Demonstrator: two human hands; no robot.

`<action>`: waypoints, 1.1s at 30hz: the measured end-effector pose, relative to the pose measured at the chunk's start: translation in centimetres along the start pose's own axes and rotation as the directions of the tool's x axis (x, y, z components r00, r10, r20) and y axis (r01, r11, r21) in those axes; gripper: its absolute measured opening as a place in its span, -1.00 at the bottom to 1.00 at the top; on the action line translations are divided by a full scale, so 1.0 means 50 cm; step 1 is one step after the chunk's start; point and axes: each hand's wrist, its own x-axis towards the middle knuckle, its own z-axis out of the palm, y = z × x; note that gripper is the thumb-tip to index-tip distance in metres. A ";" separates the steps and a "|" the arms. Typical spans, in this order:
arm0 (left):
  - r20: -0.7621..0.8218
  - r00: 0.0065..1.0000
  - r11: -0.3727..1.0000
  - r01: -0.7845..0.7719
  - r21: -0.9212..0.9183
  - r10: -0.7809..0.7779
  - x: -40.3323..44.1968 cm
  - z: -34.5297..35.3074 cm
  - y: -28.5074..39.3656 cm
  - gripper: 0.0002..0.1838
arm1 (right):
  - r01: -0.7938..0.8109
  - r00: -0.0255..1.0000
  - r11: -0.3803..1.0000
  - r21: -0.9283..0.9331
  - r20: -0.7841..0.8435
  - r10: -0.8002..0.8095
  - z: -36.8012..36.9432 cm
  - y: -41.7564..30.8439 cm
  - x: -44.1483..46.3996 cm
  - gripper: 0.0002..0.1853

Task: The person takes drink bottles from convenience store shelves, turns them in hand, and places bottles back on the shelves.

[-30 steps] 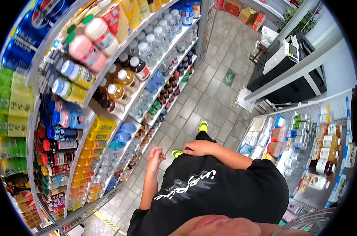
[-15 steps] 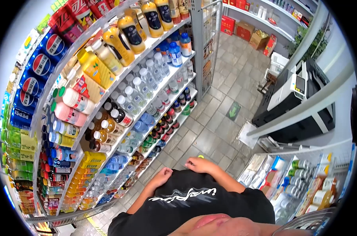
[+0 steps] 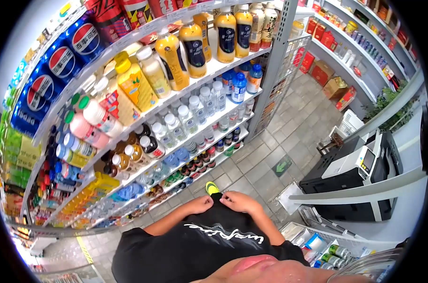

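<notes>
My left hand (image 3: 200, 205) is held in front of my waist with its fingers curled in, beside the front of my black T-shirt (image 3: 214, 236) with white lettering. My right hand (image 3: 240, 201) is at the same height a little to the right, its fingers curled too, the fingertips against or just above dark cloth. A small gap with black cloth in it separates the hands. Whatever the fingers hold, if anything, is hidden. Below the hands shows the tip of a yellow-green shoe (image 3: 212, 188). Neither hand touches the shelves.
Drink shelves (image 3: 209, 70) curve along my left, with Pepsi cans (image 3: 63, 61), yellow juice bottles (image 3: 195, 52) and water bottles (image 3: 188, 118). A grey tiled floor (image 3: 251, 158) with a green arrow sign (image 3: 282, 166) lies ahead. A printer (image 3: 360, 162) and a potted plant (image 3: 388, 106) stand right.
My view has shifted, so the shelves appear larger and farther right. Both hands stay before my waist, now closer together. More of the shoe shows.
</notes>
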 end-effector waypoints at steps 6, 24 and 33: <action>-0.004 0.995 0.993 -0.103 -0.064 0.103 0.148 -0.125 0.068 -0.60 | -0.025 0.987 0.996 -0.087 -0.160 0.011 -0.195 -0.011 0.081 -0.64; 0.039 0.998 0.978 -0.030 -0.208 0.039 0.302 -0.288 0.163 -0.62 | 0.184 0.380 0.971 -0.154 -0.900 -0.214 -0.777 -0.234 0.233 -0.59; -0.317 0.947 0.947 -0.055 -0.316 -0.051 0.413 -0.235 0.216 -0.69 | 0.326 0.083 0.736 -0.593 -0.758 -0.647 -1.057 -0.263 0.309 -0.58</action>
